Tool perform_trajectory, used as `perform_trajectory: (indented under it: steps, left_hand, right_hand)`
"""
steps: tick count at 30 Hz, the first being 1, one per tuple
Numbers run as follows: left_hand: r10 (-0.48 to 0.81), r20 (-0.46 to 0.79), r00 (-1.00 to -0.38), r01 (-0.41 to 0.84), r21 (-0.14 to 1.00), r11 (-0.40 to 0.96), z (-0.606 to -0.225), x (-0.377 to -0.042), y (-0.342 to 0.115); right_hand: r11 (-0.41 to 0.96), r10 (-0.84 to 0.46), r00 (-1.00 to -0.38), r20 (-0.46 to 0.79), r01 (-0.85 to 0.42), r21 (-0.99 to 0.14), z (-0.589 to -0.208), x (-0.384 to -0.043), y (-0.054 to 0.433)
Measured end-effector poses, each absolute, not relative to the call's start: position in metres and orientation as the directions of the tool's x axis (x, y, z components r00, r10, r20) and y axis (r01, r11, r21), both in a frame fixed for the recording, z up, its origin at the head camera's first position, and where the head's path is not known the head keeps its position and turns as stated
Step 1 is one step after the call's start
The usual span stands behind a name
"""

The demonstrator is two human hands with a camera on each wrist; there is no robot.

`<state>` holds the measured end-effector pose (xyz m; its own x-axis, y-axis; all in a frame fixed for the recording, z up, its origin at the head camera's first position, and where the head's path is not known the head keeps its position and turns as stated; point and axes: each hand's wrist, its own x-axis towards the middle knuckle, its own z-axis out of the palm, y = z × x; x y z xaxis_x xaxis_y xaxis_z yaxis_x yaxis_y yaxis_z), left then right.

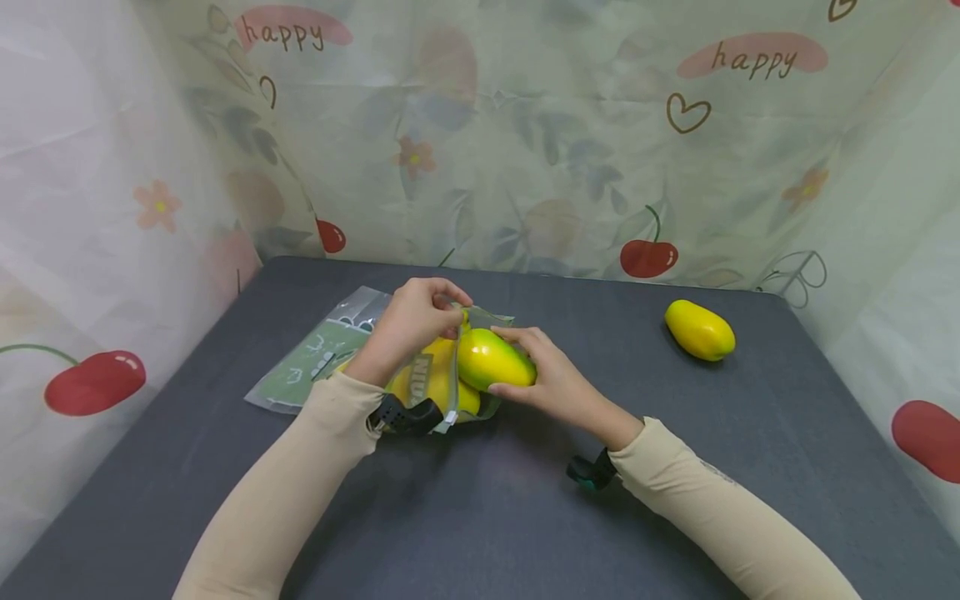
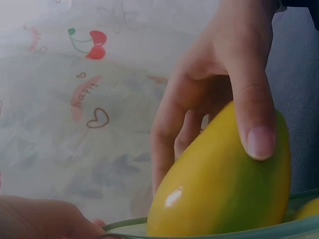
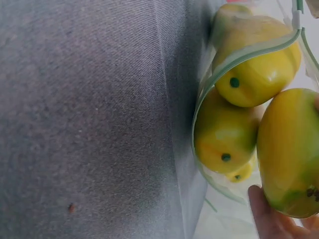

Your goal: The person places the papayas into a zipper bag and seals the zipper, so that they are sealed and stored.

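Observation:
A yellow-green mango [image 1: 497, 360] is gripped in my right hand [image 1: 551, 375], thumb on the near side and fingers over the far side. It sits at the mouth of a clear zip bag [image 1: 452, 392], partly past the rim in the left wrist view. Several other mangoes [image 3: 227, 132] lie inside the bag, seen through its opening in the right wrist view. My left hand [image 1: 420, 321] pinches the bag's upper rim between thumb and fingers. In the left wrist view, the right thumb [image 2: 261, 142] presses on the mango's side.
Another yellow mango [image 1: 700, 330] lies at the right back of the dark grey table [image 1: 600, 533]. A flat bag with a green print [image 1: 318, 358] lies left of the filled one. Patterned curtains [image 1: 525, 167] enclose the table at the back and sides.

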<state>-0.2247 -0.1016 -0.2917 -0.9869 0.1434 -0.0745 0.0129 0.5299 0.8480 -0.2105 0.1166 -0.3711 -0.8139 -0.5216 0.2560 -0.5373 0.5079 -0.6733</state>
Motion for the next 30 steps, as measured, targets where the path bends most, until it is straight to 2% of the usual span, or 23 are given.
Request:
perform_trajectory:
  steps: [4, 11, 20, 30]
  left_hand:
    - [0.145, -0.066, -0.987, 0.026, 0.832, 0.554, -0.2911, -0.2256, -0.102]
    - [0.141, -0.059, -0.988, 0.032, 0.823, 0.568, -0.2896, -0.2259, -0.1023]
    - [0.13, -0.052, -0.99, 0.031, 0.823, 0.567, -0.288, -0.2263, -0.1037]
    - [0.126, -0.051, -0.991, 0.03, 0.821, 0.57, -0.288, -0.2275, -0.1042]
  right_hand:
    - [0.499, -0.526, -0.812, 0.253, -0.535, -0.681, -0.3688, -0.212, 0.1124]
    - [0.487, -0.493, -0.849, 0.189, -0.449, -0.749, -0.3647, -0.2126, 0.1064]
    - [0.437, -0.519, -0.832, 0.198, -0.457, -0.775, -0.3653, -0.215, 0.1085]
    - [0.414, -0.449, -0.854, 0.263, -0.46, -0.786, -0.3655, -0.216, 0.107]
